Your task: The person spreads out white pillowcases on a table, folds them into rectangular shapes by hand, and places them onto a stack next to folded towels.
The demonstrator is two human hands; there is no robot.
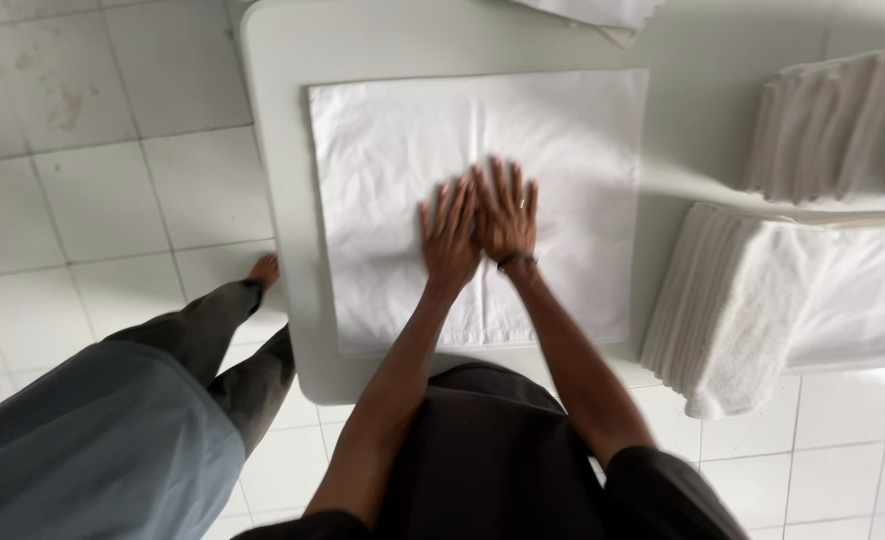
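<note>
While the left hand [450, 235] and right hand [505, 215] are pressed flat, fingers spread, at frame centre, the square white cloth [392, 150] is shown smoothed on the pale grey table [272, 60], no fold yet made.

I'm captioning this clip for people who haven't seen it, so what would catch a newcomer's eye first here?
First, the two hands pressed flat side by side, left hand and right hand, in the middle of a white cloth spread on a pale table. Next, the stacks of folded white towels at the table's right side. At lower left, another person's leg and bare foot stand on the tiled floor.
</note>
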